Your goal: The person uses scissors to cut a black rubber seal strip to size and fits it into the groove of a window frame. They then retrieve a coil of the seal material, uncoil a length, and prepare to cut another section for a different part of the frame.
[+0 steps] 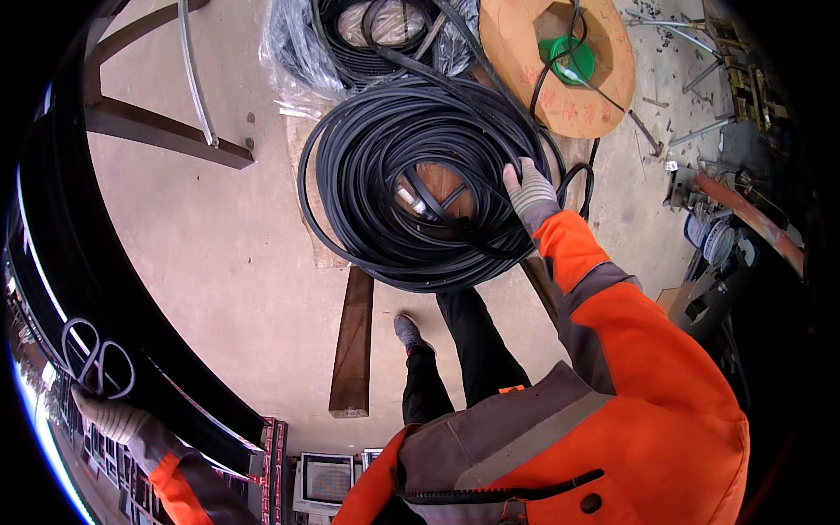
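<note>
the right arm extends forward from the body, elbow bent outward, its orange and grey sleeve [573, 254] running up to the right side of a large coil of black strip [363, 179]. the right hand [532, 192], in a pale striped glove, lies back-upward with its fingers directed away from the body; the fingertips touch the upper right windings. whether these fingers are closed around a strand cannot be told. the left arm is set low and wide to the left, well apart from the right. the left hand [109, 418], in a similar glove, is closed on the blade end of a pair of scissors [99, 356], so that the two handle loops project beyond the fingers, over the edge of a long black surface [96, 289]. the coil is located in front of the body, near the centre of the view, above a brown beam [352, 350]. clear plastic wrapping [293, 44] is positioned at its far side, and a tan ring-shaped spool [605, 96] at its far right.
</note>
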Demonstrator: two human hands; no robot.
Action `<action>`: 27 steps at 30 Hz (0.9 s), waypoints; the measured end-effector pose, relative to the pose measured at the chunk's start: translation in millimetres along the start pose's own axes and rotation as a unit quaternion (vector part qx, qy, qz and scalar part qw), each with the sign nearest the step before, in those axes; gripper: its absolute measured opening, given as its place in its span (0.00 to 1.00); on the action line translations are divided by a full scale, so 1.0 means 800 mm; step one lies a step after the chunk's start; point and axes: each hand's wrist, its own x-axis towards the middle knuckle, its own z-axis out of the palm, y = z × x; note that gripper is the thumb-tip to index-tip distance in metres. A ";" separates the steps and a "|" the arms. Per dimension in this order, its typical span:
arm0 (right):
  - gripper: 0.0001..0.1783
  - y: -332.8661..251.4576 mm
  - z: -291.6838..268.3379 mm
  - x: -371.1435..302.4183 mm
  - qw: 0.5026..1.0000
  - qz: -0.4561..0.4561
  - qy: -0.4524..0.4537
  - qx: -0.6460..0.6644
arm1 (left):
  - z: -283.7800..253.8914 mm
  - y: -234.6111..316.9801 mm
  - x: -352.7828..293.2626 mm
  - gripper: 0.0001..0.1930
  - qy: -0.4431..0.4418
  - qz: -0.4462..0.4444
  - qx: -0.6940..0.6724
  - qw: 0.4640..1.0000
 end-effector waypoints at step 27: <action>0.25 -0.136 0.023 -0.099 0.996 -0.040 -0.067 0.037 | -0.001 -0.005 -0.019 0.26 -0.010 0.043 0.024 0.999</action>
